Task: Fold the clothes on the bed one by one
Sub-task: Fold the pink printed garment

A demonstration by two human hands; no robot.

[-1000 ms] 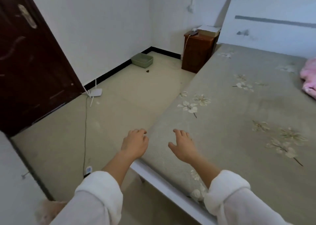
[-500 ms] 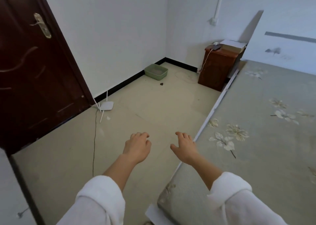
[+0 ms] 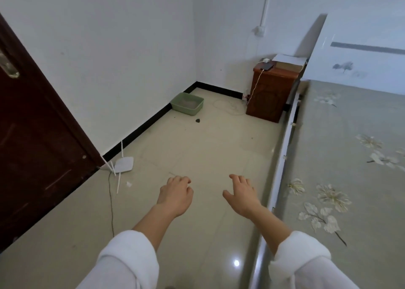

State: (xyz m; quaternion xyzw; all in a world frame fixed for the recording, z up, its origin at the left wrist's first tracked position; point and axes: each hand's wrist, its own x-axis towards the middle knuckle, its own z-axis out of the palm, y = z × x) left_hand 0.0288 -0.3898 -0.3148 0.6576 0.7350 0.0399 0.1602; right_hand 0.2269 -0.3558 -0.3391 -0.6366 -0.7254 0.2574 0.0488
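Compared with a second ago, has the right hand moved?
Yes. The right hand was over the bed corner; now it hangs over the floor, left of the bed's edge, holding nothing.

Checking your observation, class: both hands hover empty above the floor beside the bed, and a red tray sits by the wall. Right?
No. The head view shows the tray is green, not red. The left hand and right hand do hover empty above the floor beside the bed.
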